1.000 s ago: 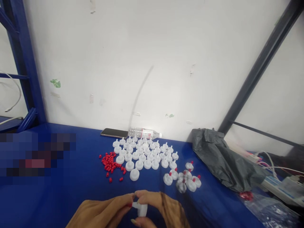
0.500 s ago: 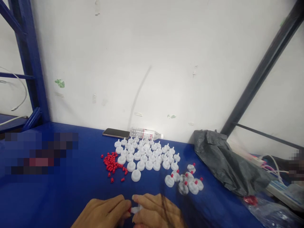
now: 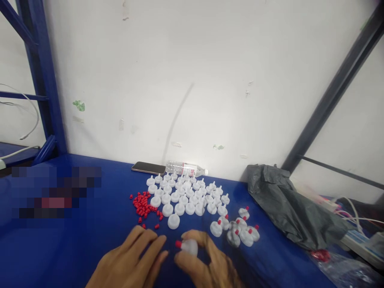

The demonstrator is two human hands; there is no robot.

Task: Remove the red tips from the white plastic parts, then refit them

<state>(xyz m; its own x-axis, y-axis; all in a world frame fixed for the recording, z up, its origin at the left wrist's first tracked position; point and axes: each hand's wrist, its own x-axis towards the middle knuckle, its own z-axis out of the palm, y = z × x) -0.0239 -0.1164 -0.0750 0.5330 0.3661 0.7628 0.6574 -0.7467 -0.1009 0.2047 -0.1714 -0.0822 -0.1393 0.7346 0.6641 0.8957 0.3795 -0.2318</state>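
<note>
Between the thumb and fingers of my right hand point(image 3: 207, 260) is a white nozzle cap point(image 3: 190, 247) with a red tip point(image 3: 179, 244) on its spout, pointing left. My left hand point(image 3: 132, 256) is apart from it, fingers stretched out over the blue table and holding nothing. Beyond the hands stand many white nozzle caps point(image 3: 173, 221) with bare spouts. Small red tips point(image 3: 143, 203) lie in a loose pile to their left. Several white caps with red tips point(image 3: 216, 228) sit in a group to the right.
A phone point(image 3: 148, 168) and a clear plastic bottle point(image 3: 186, 169) lie along the wall. At the right are a dark grey plastic bag point(image 3: 288, 204), a power strip point(image 3: 360, 242) and clear plastic wrapping point(image 3: 342, 270). A blue metal post point(image 3: 49, 80) rises at the left.
My left hand has let go and drawn away to the left. My right hand has lifted the nozzle cap, its red tip now showing on the spout.
</note>
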